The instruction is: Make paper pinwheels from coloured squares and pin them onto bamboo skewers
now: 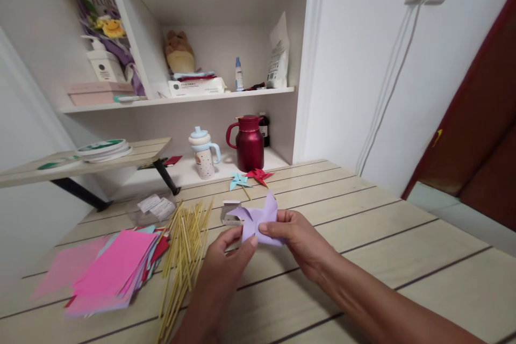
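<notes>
A light purple paper pinwheel (252, 220), with its corners folded in, is held up over the table between both hands. My left hand (231, 255) pinches its lower left edge between thumb and fingers. My right hand (292, 234) grips it from the right, the thumb pressing near the centre. Just behind the paper sits a small clear box (231, 205), partly hidden. Left of my left hand lie many thin wooden sticks (183, 247) in a loose pile. Beside them is a stack of coloured paper sheets (116, 260), bright pink on top.
A finished blue pinwheel (238, 181) and a red pinwheel (260, 176) lie at the table's back edge. Behind stand a dark red jug (250, 145) and a child's cup (203, 156). A low stand (149, 148) with white rolls (102, 149) is at left, near a clear tray (139, 215).
</notes>
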`<state>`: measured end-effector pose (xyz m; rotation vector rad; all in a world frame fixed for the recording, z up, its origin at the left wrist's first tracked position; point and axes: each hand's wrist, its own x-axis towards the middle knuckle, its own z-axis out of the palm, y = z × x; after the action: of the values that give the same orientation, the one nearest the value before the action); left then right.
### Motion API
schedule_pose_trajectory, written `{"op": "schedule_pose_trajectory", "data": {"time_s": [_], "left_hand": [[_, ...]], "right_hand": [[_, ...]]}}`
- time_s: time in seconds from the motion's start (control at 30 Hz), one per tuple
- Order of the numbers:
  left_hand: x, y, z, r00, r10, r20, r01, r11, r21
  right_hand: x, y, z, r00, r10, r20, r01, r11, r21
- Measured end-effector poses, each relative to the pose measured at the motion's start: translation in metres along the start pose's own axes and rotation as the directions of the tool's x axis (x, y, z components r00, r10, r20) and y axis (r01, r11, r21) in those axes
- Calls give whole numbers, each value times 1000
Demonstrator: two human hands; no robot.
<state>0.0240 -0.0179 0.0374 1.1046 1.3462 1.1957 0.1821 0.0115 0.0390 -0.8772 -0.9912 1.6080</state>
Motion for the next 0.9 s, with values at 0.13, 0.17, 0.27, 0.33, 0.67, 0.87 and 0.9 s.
{"op": "schedule_pose_trajectory", "data": {"time_s": [0.13, 0.17, 0.27, 0.33, 0.67, 0.87, 0.9], "left_hand": [[-4, 4, -2, 1000, 21, -13, -21, 999, -40], [-4, 5, -2, 999, 29, -21, -30, 999, -42], [-6, 7, -3, 999, 28, -21, -29, 999, -37], [-6, 7, -2, 1000, 23, -4, -23, 999, -32], [-3, 3, -3, 995, 101, -12, -99, 987, 124], [-5, 3, -3, 991, 125, -54, -116, 982, 150], [-6, 3, -2, 987, 142, -72, -130, 980, 153]], "right_hand": [[-4, -1, 4, 999, -27, -29, 24, 996, -86], [-4, -1, 4, 999, -32, -32, 28, 994, -103], [-5, -2, 6, 999, -39, -38, 34, 990, -134], [-5, -3, 8, 998, -39, -40, 33, 989, -148], [-7, 0, 8, 999, -29, -29, 24, 983, -181], [-8, 0, 9, 999, -26, -22, 22, 983, -180], [-8, 0, 9, 999, -26, -21, 22, 983, -180]]}}
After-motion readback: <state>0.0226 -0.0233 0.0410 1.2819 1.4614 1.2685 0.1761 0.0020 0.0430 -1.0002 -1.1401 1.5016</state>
